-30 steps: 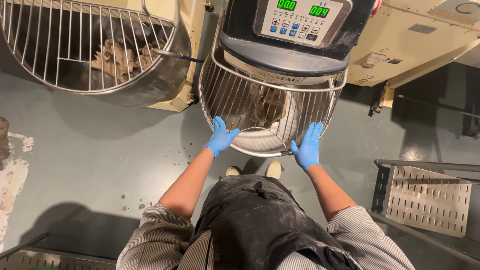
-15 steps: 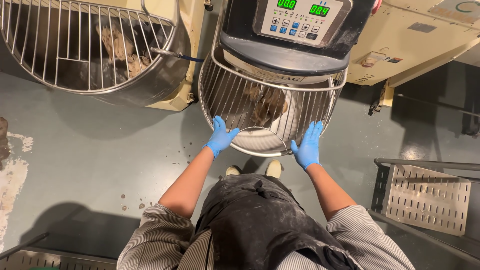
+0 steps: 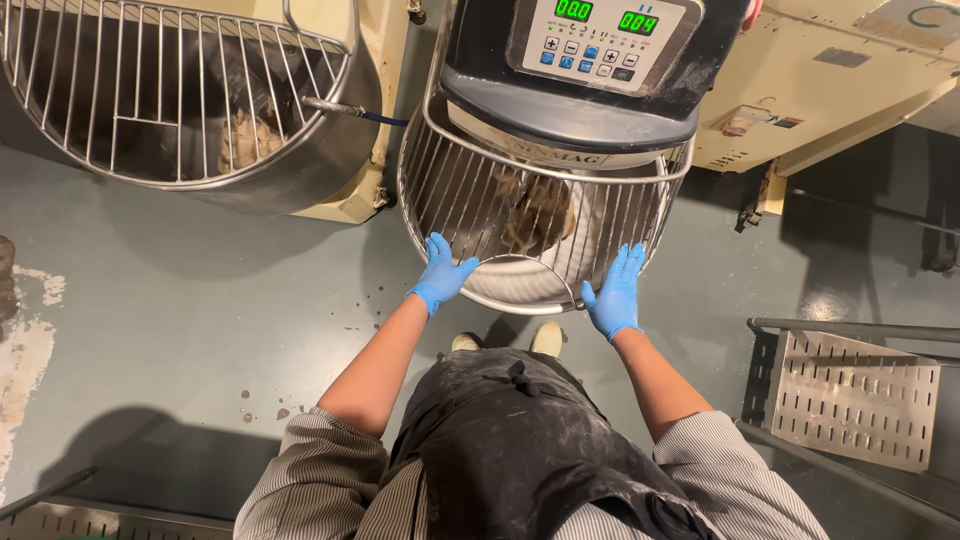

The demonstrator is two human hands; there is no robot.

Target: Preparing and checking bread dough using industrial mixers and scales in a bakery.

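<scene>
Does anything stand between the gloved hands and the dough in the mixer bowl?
Yes. The wire guard covers the bowl; the left hand and right hand rest against its bars, with the dough behind them.

In front of me stands a mixer, with its control panel (image 3: 598,38) on top and the wire guard (image 3: 540,215) below it, over the bowl. Inside the bowl, behind the wires, lies a lump of dough (image 3: 535,210). My left hand (image 3: 440,272) rests on the left side of the guard's front and my right hand (image 3: 616,290) on the right side. To the left is a second mixer bowl (image 3: 180,95) with its own guard. At my right, on the floor, stands a perforated metal rack (image 3: 855,395).
</scene>
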